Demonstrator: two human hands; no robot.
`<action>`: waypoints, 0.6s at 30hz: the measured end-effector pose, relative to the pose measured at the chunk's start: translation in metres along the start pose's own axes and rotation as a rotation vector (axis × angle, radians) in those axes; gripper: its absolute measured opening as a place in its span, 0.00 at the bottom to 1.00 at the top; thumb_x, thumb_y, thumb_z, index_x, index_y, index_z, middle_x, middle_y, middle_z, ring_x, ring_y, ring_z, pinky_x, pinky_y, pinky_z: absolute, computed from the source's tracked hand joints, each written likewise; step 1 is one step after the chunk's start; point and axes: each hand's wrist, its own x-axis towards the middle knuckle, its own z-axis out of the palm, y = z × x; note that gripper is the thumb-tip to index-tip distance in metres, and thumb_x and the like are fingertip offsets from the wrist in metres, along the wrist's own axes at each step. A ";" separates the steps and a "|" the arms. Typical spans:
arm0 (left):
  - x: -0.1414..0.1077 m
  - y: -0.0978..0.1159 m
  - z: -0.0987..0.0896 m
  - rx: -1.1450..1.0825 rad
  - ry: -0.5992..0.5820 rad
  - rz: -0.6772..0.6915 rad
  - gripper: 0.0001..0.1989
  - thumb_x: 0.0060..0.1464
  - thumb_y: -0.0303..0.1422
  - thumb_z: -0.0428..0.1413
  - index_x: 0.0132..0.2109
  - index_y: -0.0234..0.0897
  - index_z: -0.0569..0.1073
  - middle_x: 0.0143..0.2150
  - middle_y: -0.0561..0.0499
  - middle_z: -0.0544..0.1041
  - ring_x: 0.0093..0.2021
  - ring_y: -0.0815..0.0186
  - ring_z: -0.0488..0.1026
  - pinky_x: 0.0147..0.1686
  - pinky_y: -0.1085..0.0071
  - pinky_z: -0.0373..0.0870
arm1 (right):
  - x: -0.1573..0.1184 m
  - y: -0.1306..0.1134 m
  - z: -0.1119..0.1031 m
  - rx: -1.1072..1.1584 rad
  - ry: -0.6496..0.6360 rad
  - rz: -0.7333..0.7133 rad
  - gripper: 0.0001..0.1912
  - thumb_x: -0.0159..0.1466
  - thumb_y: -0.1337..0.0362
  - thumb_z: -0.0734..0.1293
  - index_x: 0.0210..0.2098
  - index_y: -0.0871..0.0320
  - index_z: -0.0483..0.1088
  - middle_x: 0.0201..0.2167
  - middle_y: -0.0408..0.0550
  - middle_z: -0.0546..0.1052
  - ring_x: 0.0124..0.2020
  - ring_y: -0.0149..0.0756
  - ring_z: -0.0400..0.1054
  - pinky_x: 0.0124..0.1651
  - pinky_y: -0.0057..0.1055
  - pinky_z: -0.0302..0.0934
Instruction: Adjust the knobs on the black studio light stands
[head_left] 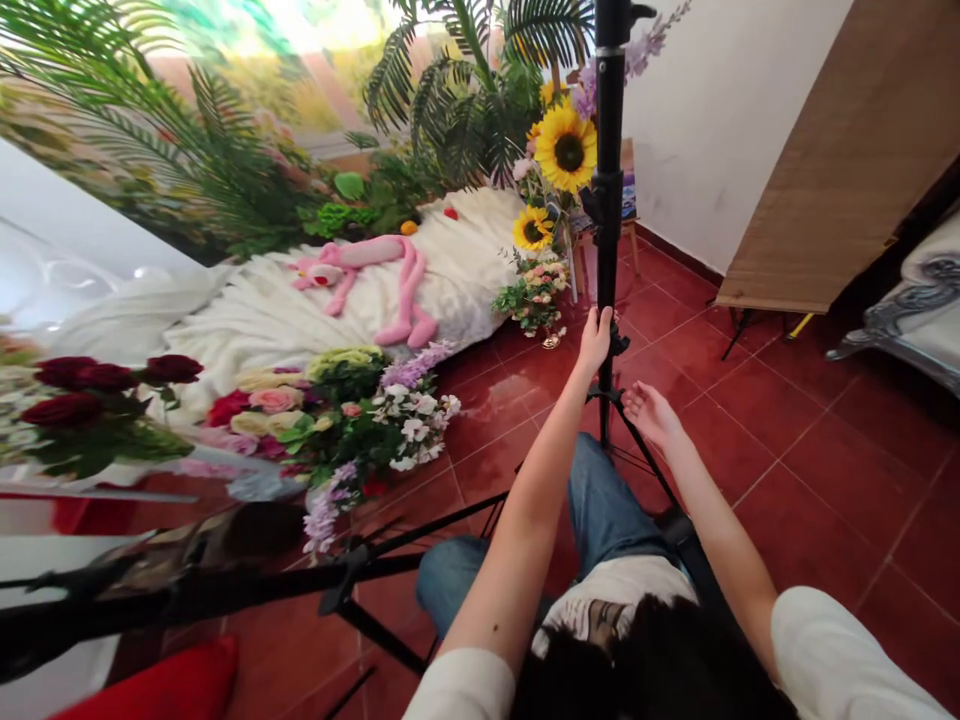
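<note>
A tall black light stand (609, 120) rises upright in front of me. My left hand (596, 340) is closed around its pole, just above the joint where the legs spread. Beside the knob (619, 340) on the pole, the fingers partly hide the shaft. Lower and to the right, my right hand (651, 412) is open, its fingers loosely bent and near the leg collar (602, 395). Nothing shows in that hand. Between my jeans-clad knees and the right arm, one stand leg (651, 458) slopes down, partly covered.
Another black stand (352, 578) crosses low at left, close to my knee. Artificial flowers (409, 420) and a white draped platform (480, 240) with a pink plush toy (375, 255) lie ahead. Brown backdrop (802, 160) and a silver-framed sofa (892, 310) stand right, on red tiles (817, 480).
</note>
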 end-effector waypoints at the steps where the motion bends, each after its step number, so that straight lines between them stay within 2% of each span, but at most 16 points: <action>1: -0.001 0.001 0.000 0.004 0.003 -0.004 0.24 0.58 0.57 0.50 0.36 0.39 0.68 0.30 0.54 0.71 0.28 0.73 0.67 0.31 0.75 0.68 | 0.006 -0.004 0.009 0.037 -0.054 0.001 0.08 0.66 0.64 0.63 0.30 0.54 0.70 0.24 0.40 0.77 0.25 0.28 0.71 0.34 0.24 0.68; 4: -0.002 0.004 0.002 0.020 0.006 -0.037 0.23 0.59 0.56 0.51 0.36 0.39 0.68 0.32 0.54 0.70 0.29 0.72 0.67 0.33 0.74 0.68 | 0.022 -0.016 0.032 0.066 -0.204 -0.052 0.12 0.68 0.63 0.60 0.28 0.54 0.68 0.24 0.41 0.74 0.25 0.28 0.68 0.34 0.25 0.67; 8: -0.004 0.009 0.003 0.015 0.017 -0.050 0.22 0.60 0.54 0.51 0.36 0.39 0.68 0.32 0.54 0.70 0.31 0.71 0.68 0.37 0.73 0.68 | 0.032 -0.025 0.046 0.015 -0.298 -0.115 0.18 0.71 0.58 0.56 0.25 0.54 0.65 0.24 0.42 0.72 0.26 0.29 0.64 0.34 0.24 0.65; 12: -0.005 0.011 0.004 0.032 0.027 -0.042 0.21 0.61 0.54 0.50 0.36 0.39 0.67 0.32 0.54 0.71 0.31 0.71 0.68 0.38 0.72 0.68 | 0.033 -0.027 0.052 0.085 -0.308 -0.033 0.22 0.72 0.52 0.56 0.24 0.54 0.65 0.22 0.43 0.71 0.24 0.30 0.60 0.29 0.24 0.63; 15: -0.005 0.010 0.003 0.087 0.053 -0.012 0.22 0.60 0.54 0.51 0.35 0.38 0.68 0.32 0.53 0.72 0.32 0.71 0.69 0.38 0.73 0.68 | 0.036 -0.030 0.056 0.246 -0.310 0.027 0.22 0.72 0.53 0.55 0.24 0.54 0.63 0.19 0.41 0.68 0.21 0.28 0.57 0.24 0.21 0.59; 18: -0.003 0.006 0.002 0.083 0.039 0.005 0.23 0.60 0.54 0.50 0.36 0.38 0.68 0.32 0.53 0.72 0.32 0.72 0.69 0.37 0.75 0.68 | 0.042 -0.038 0.055 0.421 -0.386 0.175 0.21 0.71 0.57 0.58 0.22 0.54 0.58 0.17 0.37 0.64 0.17 0.25 0.53 0.19 0.17 0.55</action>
